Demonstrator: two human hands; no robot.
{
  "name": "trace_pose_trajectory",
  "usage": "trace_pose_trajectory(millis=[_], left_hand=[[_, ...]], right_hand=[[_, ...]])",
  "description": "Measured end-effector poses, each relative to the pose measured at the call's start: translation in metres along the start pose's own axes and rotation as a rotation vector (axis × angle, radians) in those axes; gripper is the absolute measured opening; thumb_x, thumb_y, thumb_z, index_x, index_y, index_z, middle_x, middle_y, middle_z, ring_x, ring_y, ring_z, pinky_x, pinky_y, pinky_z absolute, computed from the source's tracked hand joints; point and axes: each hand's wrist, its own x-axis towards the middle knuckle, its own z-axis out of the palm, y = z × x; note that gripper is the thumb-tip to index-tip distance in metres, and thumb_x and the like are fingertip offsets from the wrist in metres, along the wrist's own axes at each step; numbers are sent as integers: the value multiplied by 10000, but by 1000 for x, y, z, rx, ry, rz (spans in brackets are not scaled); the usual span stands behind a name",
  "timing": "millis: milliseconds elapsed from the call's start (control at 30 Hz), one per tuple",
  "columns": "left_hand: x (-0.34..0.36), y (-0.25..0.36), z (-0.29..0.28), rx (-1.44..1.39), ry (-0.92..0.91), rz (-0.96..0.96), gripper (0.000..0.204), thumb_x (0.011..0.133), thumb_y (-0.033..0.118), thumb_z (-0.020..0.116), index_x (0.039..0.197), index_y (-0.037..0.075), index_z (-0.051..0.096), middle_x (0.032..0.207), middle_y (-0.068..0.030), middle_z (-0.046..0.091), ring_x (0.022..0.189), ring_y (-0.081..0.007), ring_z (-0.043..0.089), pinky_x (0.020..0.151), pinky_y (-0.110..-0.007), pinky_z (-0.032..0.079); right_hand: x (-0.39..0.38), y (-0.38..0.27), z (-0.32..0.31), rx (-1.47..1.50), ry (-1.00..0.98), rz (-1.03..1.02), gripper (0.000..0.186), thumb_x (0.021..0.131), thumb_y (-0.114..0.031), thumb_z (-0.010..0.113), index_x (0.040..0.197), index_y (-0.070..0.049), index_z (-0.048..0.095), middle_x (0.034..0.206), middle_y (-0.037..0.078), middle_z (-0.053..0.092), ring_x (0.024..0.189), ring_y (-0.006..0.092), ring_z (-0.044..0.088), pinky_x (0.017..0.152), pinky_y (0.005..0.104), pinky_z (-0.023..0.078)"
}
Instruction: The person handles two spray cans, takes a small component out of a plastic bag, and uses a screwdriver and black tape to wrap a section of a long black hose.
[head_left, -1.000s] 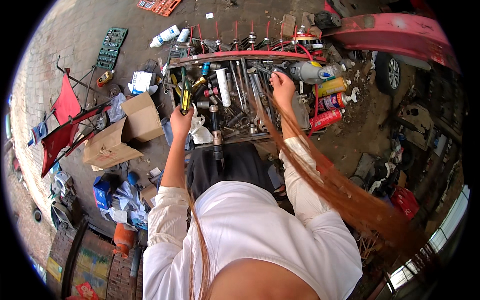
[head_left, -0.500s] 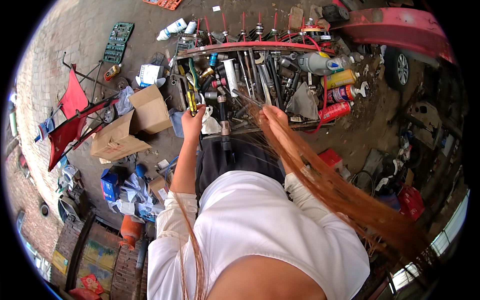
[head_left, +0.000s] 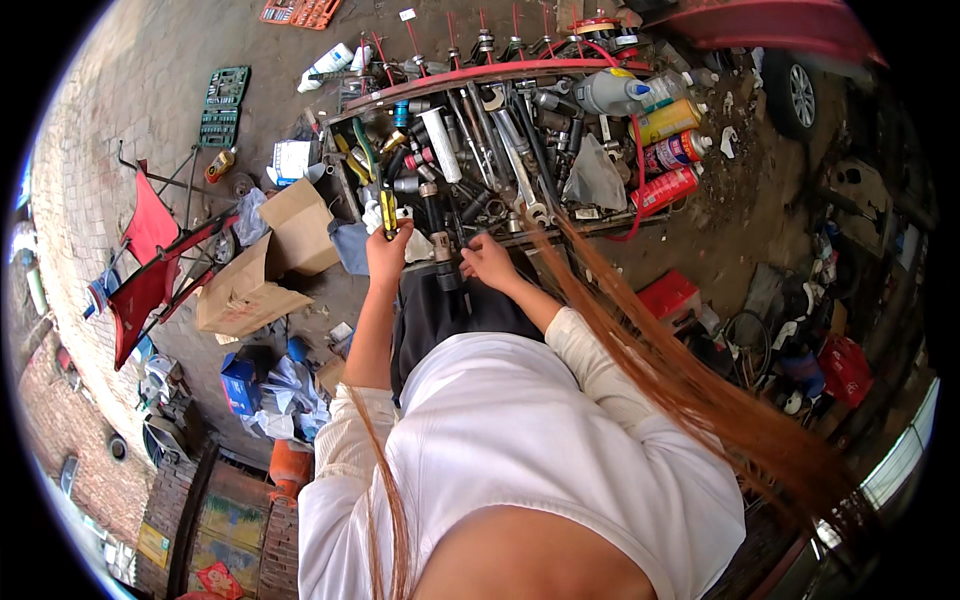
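Observation:
My left hand (head_left: 390, 248) is closed around a slim yellow-and-black tool (head_left: 389, 208) that looks like a utility knife, held upright at the near left edge of a tool tray (head_left: 520, 238). My right hand (head_left: 488, 262) is in front of the tray with its fingers pinched together. A thin dark shape rises by its fingertips, but I cannot make out what it is. Between my hands, a long black-and-bronze cylindrical tool (head_left: 441, 246) leans over the tray's near edge toward my lap. Wrenches (head_left: 538, 211), sockets and a white tube (head_left: 439, 145) lie jumbled in the tray.
Spray cans (head_left: 665, 190) and a grey bottle (head_left: 610, 92) lie at the tray's right end. Red upright rods line its far rail. An open cardboard box (head_left: 250, 285) and a red folding chair (head_left: 150, 220) stand left. A green socket case (head_left: 223, 105) lies farther off. Long hair hangs at right.
My right hand has drawn back from over the tray, left and closer to my body, beside the cylindrical tool. My left hand keeps the yellow-and-black tool. The whole view has tilted slightly.

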Motion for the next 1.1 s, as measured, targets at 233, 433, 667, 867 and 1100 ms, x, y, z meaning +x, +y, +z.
trace_pose_trajectory(millis=[233,433,667,867,1100], left_hand=[[6,-12,-6,-41,-42,12,212,851,201,699,953,16,710,623,51,519,554,-39,418,506,-245,329],[5,-17,-9,-46,-54,81,208,855,188,694,949,2,705,656,55,539,571,-38,414,525,-236,325],[-5,6,-15,93,-60,26,209,854,184,690,940,-6,709,684,43,566,615,-45,453,559,-237,358],[-8,-5,-15,44,-8,15,215,852,187,694,946,-6,709,743,22,614,671,-60,497,619,-239,403],[1,-21,-16,31,-20,-62,212,852,191,700,946,1,713,747,26,611,670,-55,489,610,-241,399]], right_hand=[[8,-11,-52,74,377,-142,146,953,-110,546,1035,10,560,819,117,708,598,172,666,563,293,521],[14,7,-132,-197,780,-324,151,852,-97,646,985,-30,616,855,101,684,789,243,665,725,364,518],[20,-9,-139,-566,724,-175,296,817,-165,714,1063,-53,595,1046,121,597,863,316,631,773,428,508],[40,14,-144,-750,721,-315,268,812,-181,724,991,-45,578,1019,134,605,909,372,616,768,457,504],[20,-24,-126,-675,651,-306,264,834,-190,704,1011,-30,592,1024,153,616,923,376,616,788,451,507]])
